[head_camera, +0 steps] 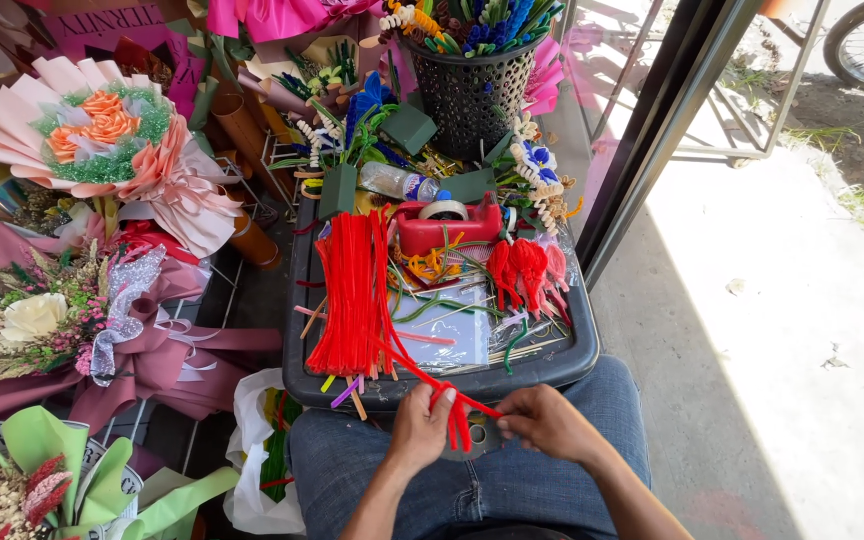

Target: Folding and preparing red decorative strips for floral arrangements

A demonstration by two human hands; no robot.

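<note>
Both forearms are reaching forward over the lap. The left hand [418, 428] and right hand [544, 422] are pinching shut, fingertips nearly meeting.

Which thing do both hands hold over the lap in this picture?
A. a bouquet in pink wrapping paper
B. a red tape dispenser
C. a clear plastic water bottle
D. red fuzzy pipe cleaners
D: the left hand and the right hand pinch a bent bunch of red fuzzy pipe cleaners between them, above the blue jeans.

Crowded black tray [562, 365] ahead: red pipe-cleaner bundle [350, 290], tape dispenser [447, 225], mesh basket [467, 90]. Bouquets [102, 140] blocking left; bare pavement [772, 330] open right.
</note>
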